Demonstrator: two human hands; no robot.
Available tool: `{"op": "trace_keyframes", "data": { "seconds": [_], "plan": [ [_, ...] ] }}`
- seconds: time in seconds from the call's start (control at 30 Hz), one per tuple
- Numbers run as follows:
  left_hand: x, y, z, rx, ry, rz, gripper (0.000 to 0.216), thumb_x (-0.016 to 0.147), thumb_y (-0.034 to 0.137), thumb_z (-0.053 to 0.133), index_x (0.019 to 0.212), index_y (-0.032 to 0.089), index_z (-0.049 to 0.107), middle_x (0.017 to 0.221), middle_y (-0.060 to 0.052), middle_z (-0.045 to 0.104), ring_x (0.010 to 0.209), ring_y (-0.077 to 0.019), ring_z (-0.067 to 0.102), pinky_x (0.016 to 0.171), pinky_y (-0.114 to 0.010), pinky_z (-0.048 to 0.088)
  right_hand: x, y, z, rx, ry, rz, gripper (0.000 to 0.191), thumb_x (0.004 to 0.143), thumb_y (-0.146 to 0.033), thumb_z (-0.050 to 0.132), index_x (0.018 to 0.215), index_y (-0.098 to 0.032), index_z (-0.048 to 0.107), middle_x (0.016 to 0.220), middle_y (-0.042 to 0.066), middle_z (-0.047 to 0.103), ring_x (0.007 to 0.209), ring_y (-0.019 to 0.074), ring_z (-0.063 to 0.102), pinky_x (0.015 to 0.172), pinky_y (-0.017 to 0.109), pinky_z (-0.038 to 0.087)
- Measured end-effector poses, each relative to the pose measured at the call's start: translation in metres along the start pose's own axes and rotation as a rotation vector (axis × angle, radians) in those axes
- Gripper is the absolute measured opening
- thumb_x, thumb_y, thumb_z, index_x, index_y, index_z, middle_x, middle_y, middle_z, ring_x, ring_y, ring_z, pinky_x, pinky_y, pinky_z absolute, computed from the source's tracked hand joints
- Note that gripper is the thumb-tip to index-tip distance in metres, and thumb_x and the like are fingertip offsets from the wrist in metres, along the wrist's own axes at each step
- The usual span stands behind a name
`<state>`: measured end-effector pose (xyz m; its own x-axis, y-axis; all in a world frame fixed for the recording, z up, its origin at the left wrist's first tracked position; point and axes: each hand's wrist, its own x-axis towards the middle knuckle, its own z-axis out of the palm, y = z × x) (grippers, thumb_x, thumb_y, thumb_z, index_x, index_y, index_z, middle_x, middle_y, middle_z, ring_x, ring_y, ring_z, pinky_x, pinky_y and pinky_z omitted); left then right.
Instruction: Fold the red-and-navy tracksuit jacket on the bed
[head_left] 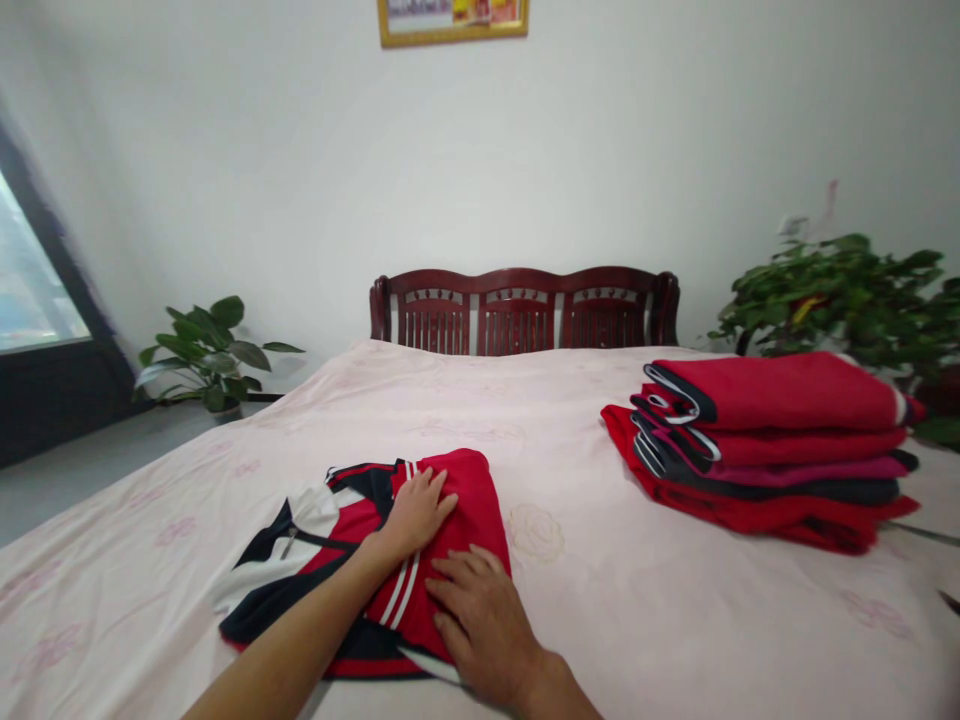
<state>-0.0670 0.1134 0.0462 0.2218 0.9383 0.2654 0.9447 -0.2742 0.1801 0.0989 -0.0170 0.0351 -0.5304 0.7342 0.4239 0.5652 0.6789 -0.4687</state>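
A red, navy and white zip jacket [352, 525] lies on the bed, its red striped hem part folded over towards the collar. My left hand [421, 508] rests flat on the folded red part near the white stripes, fingers spread. Nearer to me, my right hand [484, 620] presses on the same red cloth at its right side, fingers stretched out and slightly apart. Neither hand grips the cloth. The white collar and zip pull point to the left.
A stack of folded red and dark clothes [772, 450] sits on the bed at the right. The pink flowered bedsheet [555, 410] spreads around the jacket. Behind it stands a dark wooden headboard [517, 315]. Potted plants [210, 350] flank the bed on both sides.
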Motion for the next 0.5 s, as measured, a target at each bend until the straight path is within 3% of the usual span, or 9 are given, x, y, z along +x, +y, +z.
{"op": "trace_keyframes", "data": {
  "seconds": [0.1,0.2,0.27,0.33,0.5],
  "plan": [
    [-0.012,0.0,0.019,0.079,0.011,0.006,0.057,0.094,0.04,0.052,0.146,0.017,0.048,0.156,-0.017,0.041,0.145,-0.0336,0.034,0.118,-0.047,0.028,0.001,0.016,0.003,0.035,0.203,0.075,0.031,0.096,-0.024,0.045,0.116,-0.026,0.069,0.123,0.003,0.069,0.116,0.0168,0.059,0.109,0.037,0.039],
    [-0.014,-0.005,0.025,0.104,0.027,0.009,0.057,0.095,0.036,0.05,0.148,0.018,0.045,0.157,-0.017,0.039,0.145,-0.0336,0.034,0.118,-0.047,0.028,0.001,0.042,-0.004,-0.089,0.379,0.313,0.041,0.095,-0.016,0.038,0.122,-0.02,0.067,0.13,0.009,0.065,0.123,0.0193,0.055,0.109,0.038,0.04],
    [-0.014,-0.007,0.025,0.084,0.031,0.001,0.058,0.094,0.034,0.049,0.149,0.016,0.043,0.157,-0.017,0.038,0.146,-0.033,0.034,0.118,-0.047,0.027,0.0,0.058,-0.011,-0.245,0.328,0.488,0.044,0.093,-0.014,0.038,0.128,-0.017,0.065,0.136,0.013,0.061,0.13,0.025,0.051,0.112,0.043,0.036],
    [-0.013,-0.008,0.024,0.047,0.032,-0.011,0.06,0.094,0.033,0.048,0.15,0.014,0.041,0.158,-0.016,0.037,0.146,-0.0324,0.033,0.119,-0.047,0.026,0.001,0.069,-0.016,-0.381,0.191,0.612,0.047,0.093,-0.018,0.038,0.134,-0.014,0.062,0.143,0.016,0.055,0.137,0.0313,0.045,0.115,0.049,0.031],
    [-0.012,-0.01,0.022,-0.047,0.034,-0.039,0.063,0.094,0.029,0.044,0.152,0.007,0.034,0.158,-0.017,0.036,0.148,-0.028,0.031,0.12,-0.043,0.025,0.014,0.078,-0.01,-0.398,-0.1,0.504,0.054,0.096,-0.026,0.039,0.15,-0.02,0.044,0.158,0.012,0.035,0.148,0.0341,0.027,0.12,0.055,0.017]
  ]
}}
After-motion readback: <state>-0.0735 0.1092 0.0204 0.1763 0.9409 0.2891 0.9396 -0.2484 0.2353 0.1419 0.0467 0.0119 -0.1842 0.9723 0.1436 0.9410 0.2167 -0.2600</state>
